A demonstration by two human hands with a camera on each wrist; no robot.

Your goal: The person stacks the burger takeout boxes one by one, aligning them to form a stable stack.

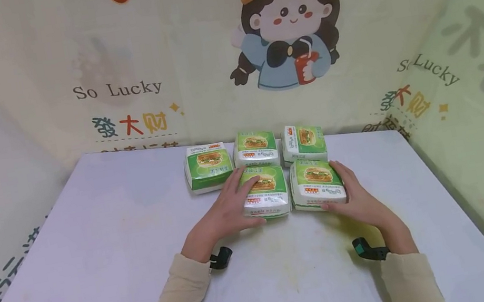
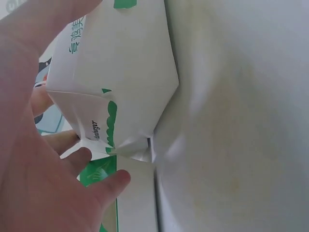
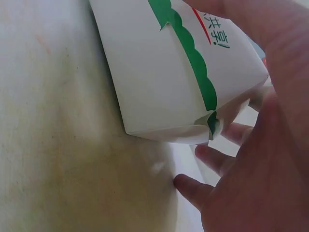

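Observation:
Two white-and-green burger boxes, each printed with a burger, stand side by side in the front row. My left hand (image 1: 228,211) grips the left front burger box (image 1: 270,194), thumb at its near face and fingers over its left side and top. In the left wrist view, its fingers also come close to a neighbouring box (image 2: 137,193). Around the right front burger box (image 1: 317,186) my right hand (image 1: 361,199) has its thumb on the near face and fingers along the right side. The far fingers are partly hidden behind this box (image 3: 154,72) in the right wrist view.
Behind them, a left box (image 1: 209,164), a middle box (image 1: 254,146) and a right box (image 1: 303,143) form a back row near the far edge of the white table (image 1: 111,258). A printed cloth (image 1: 195,46) hangs just beyond that edge and along both sides.

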